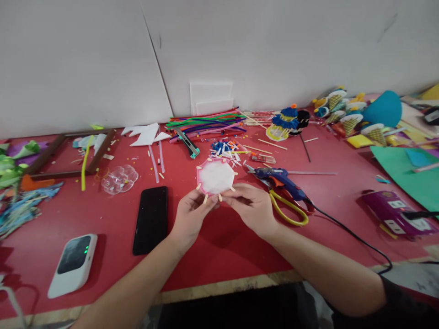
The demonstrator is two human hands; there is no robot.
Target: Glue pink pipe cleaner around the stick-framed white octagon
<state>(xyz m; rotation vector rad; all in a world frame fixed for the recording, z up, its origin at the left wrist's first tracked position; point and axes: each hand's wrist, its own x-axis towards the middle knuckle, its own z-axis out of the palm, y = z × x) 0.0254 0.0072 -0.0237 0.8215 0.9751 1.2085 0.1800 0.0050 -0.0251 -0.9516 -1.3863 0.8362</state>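
Head view: my left hand (192, 210) and right hand (254, 208) are both closed in a pinch on the near rim of the white disc (216, 177), probably to keep its face toward me and its sticks (198, 186) clear. Glue gun (279, 178) and scissors (303, 222) lie right of the disc, seemingly for easy reach, the phone (150, 219) left. Red bench (219, 256) spreads beneath the disc, pale wall (274, 55) beyond it.

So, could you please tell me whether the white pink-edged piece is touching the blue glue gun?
Apart: in the head view, a strip of red tabletop shows between the white pink-edged piece and the blue glue gun to its right.
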